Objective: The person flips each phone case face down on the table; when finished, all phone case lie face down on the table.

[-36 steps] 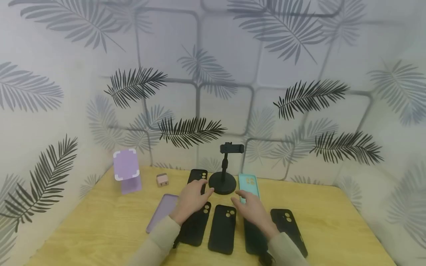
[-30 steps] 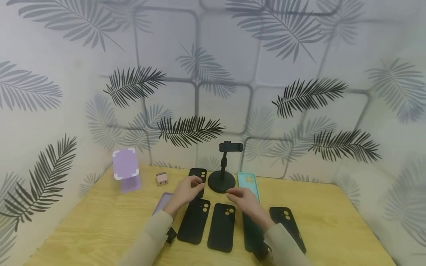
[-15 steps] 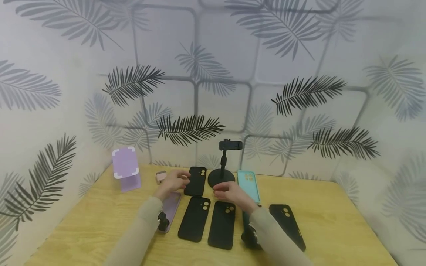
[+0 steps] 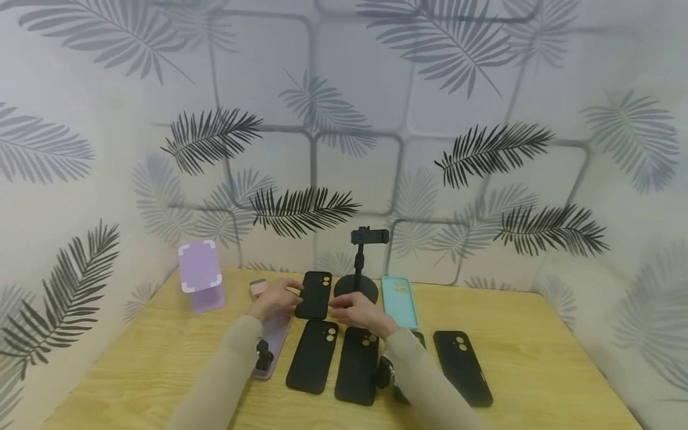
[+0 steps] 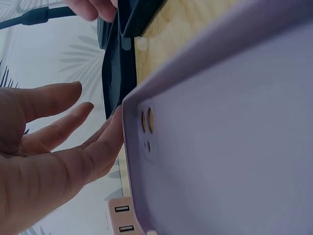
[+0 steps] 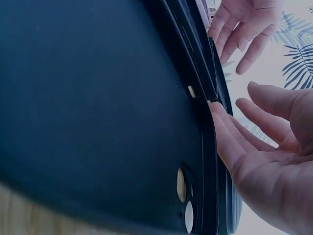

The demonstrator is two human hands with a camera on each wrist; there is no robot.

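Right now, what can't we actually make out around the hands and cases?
- Head view: whether the left hand and right hand touch the rear black case; too small.
- Head view: the dark case under the right forearm, mostly covered by the sleeve.
- Left wrist view: the purple case fills the picture, cut off by the edges.
- Right wrist view: a black case blocks the table.
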